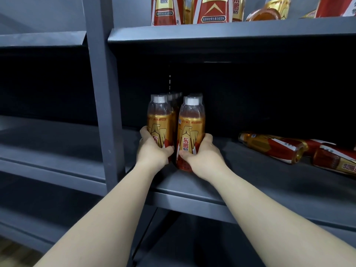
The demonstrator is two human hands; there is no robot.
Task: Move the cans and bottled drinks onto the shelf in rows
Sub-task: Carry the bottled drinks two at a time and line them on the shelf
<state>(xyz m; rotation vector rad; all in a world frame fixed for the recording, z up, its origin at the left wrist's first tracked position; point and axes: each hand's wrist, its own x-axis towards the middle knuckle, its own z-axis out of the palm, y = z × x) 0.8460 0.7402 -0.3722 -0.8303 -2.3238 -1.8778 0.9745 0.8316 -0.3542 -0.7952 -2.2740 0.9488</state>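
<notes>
Just right of the upright post [105,116], near the front edge of the shelf [240,178], two full bottles stand upright and side by side. Judging by the liquid level, they are fairly heavy. The plastic walls look stiff and the glossy sleeves could be slick, so the low, wide part of the body is the safest place to hold.

The left hand [152,151] wraps the lower body of the left bottle [159,122], the one nearer the post, with its thumb across the label. The right hand [203,152] clasps the right bottle [190,130] the same way.

Behind them, more capped bottles [176,97] line up in two rows running back from the post. Far to the right of the post, loose bottles [273,146] lie on their sides. Above, right of the post, the upper shelf bottles [212,10] stand.
</notes>
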